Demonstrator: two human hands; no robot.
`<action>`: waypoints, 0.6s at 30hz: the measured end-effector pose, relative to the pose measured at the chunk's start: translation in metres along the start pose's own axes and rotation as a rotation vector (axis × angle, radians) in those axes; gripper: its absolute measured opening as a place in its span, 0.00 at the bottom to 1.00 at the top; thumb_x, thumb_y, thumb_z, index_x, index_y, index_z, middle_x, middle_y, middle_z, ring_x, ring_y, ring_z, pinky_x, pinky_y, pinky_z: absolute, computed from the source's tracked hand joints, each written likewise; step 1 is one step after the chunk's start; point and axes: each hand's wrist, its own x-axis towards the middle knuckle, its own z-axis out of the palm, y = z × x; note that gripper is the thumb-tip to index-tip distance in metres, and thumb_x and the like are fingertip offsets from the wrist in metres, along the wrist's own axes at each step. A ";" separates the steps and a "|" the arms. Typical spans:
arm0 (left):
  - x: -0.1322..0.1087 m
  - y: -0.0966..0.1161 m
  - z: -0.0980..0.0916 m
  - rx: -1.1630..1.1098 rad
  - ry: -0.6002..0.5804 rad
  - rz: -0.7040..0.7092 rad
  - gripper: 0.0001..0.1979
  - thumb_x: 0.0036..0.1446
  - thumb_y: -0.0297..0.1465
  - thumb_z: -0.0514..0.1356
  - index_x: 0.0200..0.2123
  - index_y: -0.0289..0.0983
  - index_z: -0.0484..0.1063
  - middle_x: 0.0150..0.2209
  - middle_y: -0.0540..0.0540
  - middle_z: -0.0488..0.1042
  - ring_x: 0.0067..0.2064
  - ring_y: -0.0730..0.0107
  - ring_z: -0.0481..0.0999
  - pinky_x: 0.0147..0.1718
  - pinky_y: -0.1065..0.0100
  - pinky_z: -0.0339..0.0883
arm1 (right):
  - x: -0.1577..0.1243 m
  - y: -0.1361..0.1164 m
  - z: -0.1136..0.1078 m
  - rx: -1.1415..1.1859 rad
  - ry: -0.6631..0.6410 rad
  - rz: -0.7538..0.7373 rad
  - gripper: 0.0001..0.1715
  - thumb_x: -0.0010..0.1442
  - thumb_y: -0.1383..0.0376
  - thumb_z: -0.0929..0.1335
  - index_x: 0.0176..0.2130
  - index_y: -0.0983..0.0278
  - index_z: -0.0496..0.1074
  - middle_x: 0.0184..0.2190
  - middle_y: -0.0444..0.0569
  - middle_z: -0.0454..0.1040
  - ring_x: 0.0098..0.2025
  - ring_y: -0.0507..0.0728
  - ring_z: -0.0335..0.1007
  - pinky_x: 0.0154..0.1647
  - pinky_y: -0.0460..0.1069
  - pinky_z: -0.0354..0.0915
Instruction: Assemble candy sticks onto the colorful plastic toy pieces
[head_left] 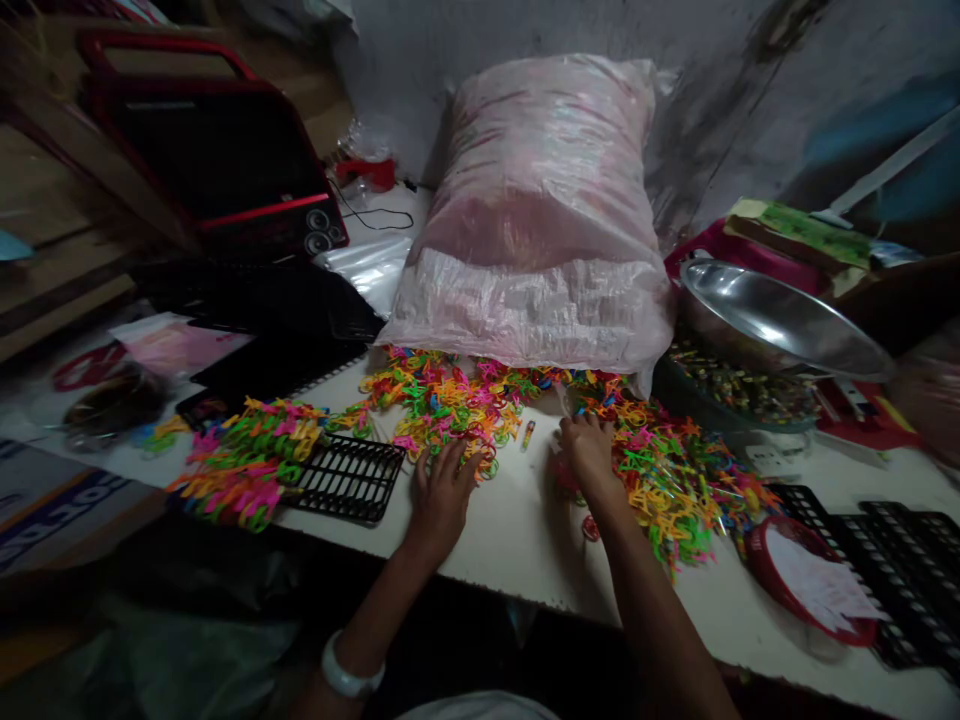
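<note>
My left hand rests at the near edge of a pile of small bright plastic pieces, its fingers spread and touching some of them. Across a strip of bare tabletop, my right hand is beside another heap of the pieces. Its fingers are drawn together, and what they hold, if anything, is hidden. A small clear tube with coloured contents lies between the hands. A red round piece lies by my right forearm. Left of my left hand is a black slotted tray, with rows of coloured pieces at its left end.
A large, full translucent sack stands behind the pile. To the right are a metal bowl, a tub of small items, a red basket and black trays. A red-framed screen device stands back left.
</note>
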 end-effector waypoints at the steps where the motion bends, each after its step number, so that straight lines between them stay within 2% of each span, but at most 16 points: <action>1: -0.001 -0.001 0.001 -0.003 0.006 0.009 0.19 0.61 0.28 0.51 0.55 0.44 0.65 0.59 0.42 0.66 0.62 0.59 0.60 0.61 0.47 0.45 | 0.001 -0.007 0.002 0.009 0.005 0.008 0.09 0.59 0.67 0.63 0.34 0.66 0.73 0.37 0.60 0.75 0.43 0.64 0.65 0.44 0.57 0.53; 3: -0.002 -0.003 0.004 -0.009 0.014 0.022 0.18 0.62 0.29 0.51 0.55 0.42 0.65 0.59 0.41 0.66 0.62 0.59 0.60 0.62 0.47 0.44 | 0.002 -0.023 0.007 0.043 0.015 0.033 0.12 0.61 0.62 0.63 0.36 0.67 0.73 0.38 0.60 0.74 0.43 0.64 0.66 0.43 0.55 0.54; 5: -0.003 -0.005 0.006 -0.016 0.020 0.026 0.16 0.62 0.30 0.51 0.53 0.40 0.66 0.58 0.41 0.67 0.62 0.59 0.60 0.62 0.47 0.44 | 0.003 -0.036 0.013 0.088 0.018 0.064 0.15 0.61 0.60 0.63 0.39 0.69 0.71 0.38 0.62 0.74 0.42 0.63 0.67 0.41 0.54 0.55; 8: -0.005 -0.007 0.006 -0.035 0.029 0.034 0.14 0.63 0.30 0.51 0.51 0.39 0.67 0.57 0.42 0.69 0.62 0.60 0.61 0.62 0.49 0.45 | 0.004 -0.042 0.020 0.161 0.009 0.072 0.13 0.62 0.65 0.61 0.40 0.71 0.69 0.37 0.62 0.73 0.39 0.60 0.67 0.38 0.51 0.56; 13: -0.008 -0.007 0.002 -0.040 0.022 0.028 0.14 0.63 0.30 0.49 0.50 0.39 0.68 0.56 0.43 0.70 0.61 0.62 0.61 0.62 0.50 0.46 | 0.002 -0.043 0.021 0.315 0.008 -0.005 0.14 0.62 0.69 0.56 0.46 0.68 0.63 0.40 0.53 0.72 0.39 0.55 0.66 0.37 0.47 0.57; 16: -0.007 -0.004 0.001 -0.017 0.006 0.008 0.15 0.63 0.29 0.49 0.51 0.39 0.67 0.57 0.42 0.68 0.62 0.61 0.60 0.62 0.49 0.46 | -0.003 -0.052 0.019 0.374 -0.008 -0.030 0.11 0.59 0.65 0.61 0.43 0.67 0.65 0.39 0.53 0.72 0.39 0.56 0.65 0.36 0.47 0.56; 18: -0.006 -0.004 0.001 0.004 -0.012 -0.004 0.16 0.62 0.29 0.51 0.53 0.39 0.66 0.58 0.41 0.67 0.63 0.59 0.59 0.62 0.48 0.45 | -0.008 -0.057 0.018 0.406 -0.027 -0.010 0.09 0.57 0.63 0.64 0.38 0.66 0.66 0.34 0.52 0.72 0.35 0.56 0.65 0.33 0.47 0.54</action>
